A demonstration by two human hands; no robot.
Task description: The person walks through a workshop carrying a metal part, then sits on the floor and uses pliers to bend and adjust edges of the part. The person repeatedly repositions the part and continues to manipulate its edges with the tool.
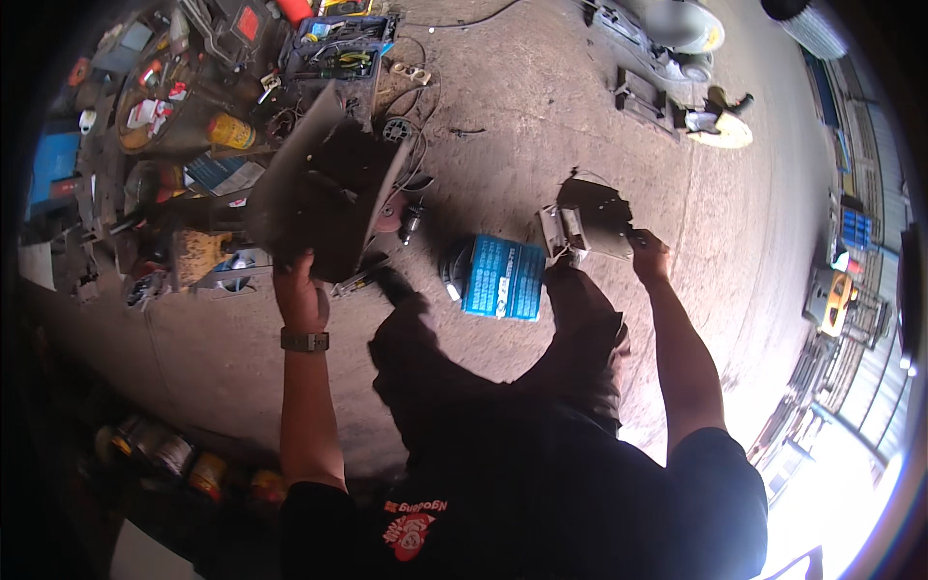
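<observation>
Ahead of your left hand (301,288), a big dark curved cover (340,198) is hanging, grasped by its near end; your right hand (651,257) is pinching a smaller dark plate (597,215) by its edge. You're apparently handling loose parts; the next move probably calls for steadying both. Between your grips, a blue box (504,276) is showing pale printing; your shirt (541,474) is bearing lettering.

Flr (561,135): grey-brown, dusty, a few dk marks. On it, ctr: blue box (505,280); dk round item (451,263) at its L edge, partly hidden, can't tell if under box. Further L: silver cyl. piece (413,222), thin dk cable (421,145) in loops. Top R: low dk stool (642,100), yellowish curved piece (727,131) near it. Far R, nr wall: yellow/blk machine (831,302), type unclear
</observation>
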